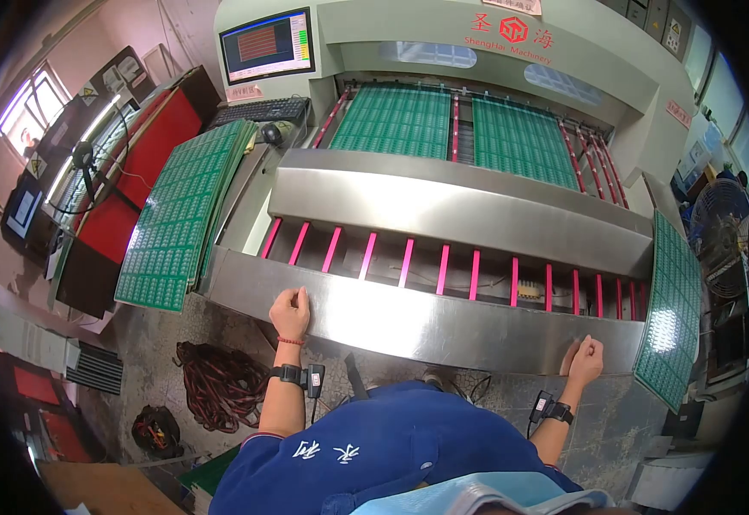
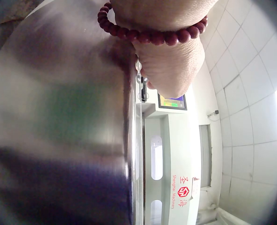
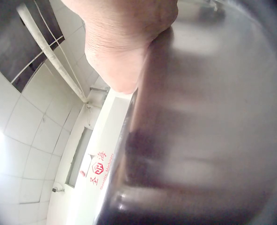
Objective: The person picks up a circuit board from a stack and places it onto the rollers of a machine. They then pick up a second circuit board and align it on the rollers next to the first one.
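Observation:
My left hand [image 1: 290, 313], with curled fingers and nothing seen in it, rests at the left part of the machine's steel front panel [image 1: 374, 313]. A red bead bracelet [image 2: 171, 37] circles that wrist. Toward the panel's right end, my right hand [image 1: 586, 359] is curled in the same way against the steel. In both wrist views the fingers are mostly hidden behind the heel of the hand. Beyond the hands, two green circuit board panels [image 1: 396, 120] [image 1: 524, 142] lie side by side on the machine's bed under the hood.
A stack of green circuit board panels [image 1: 172, 215] leans at the machine's left end; another green panel [image 1: 670, 313] stands at its right. Pink bars [image 1: 407, 262] span the front opening. Monitor [image 1: 269, 51], keyboard [image 1: 263, 110] and mouse [image 1: 271, 133] sit back left. Bundled straps [image 1: 220, 386] lie on the floor.

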Motion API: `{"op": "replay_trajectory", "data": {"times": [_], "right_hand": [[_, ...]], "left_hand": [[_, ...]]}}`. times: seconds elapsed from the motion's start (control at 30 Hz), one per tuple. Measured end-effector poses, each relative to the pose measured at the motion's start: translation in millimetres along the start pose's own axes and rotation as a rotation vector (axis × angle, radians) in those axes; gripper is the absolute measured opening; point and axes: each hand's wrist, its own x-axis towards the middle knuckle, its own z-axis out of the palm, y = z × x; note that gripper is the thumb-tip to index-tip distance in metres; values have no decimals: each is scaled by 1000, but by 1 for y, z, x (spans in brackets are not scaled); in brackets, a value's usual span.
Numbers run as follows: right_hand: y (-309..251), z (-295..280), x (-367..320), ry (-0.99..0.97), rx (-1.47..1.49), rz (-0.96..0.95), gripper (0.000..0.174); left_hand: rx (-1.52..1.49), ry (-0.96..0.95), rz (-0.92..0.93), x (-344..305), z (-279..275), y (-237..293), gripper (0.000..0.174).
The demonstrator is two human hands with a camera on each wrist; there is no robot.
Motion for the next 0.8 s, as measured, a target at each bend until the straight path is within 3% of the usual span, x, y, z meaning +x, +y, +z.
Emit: {"op": "replay_trajectory", "data": {"times": [0.43, 0.73, 0.8], "right_hand": [[3, 3, -1, 76, 31, -45, 22], [-6, -3, -3, 23, 14, 41, 22], [-9, -3, -3, 25, -2, 83, 23]], "left_hand": [[-16, 0, 24, 1, -1, 1, 19], [-38, -26, -19, 3, -7, 9, 16], [3, 18, 57, 0, -4, 3, 15]]}}
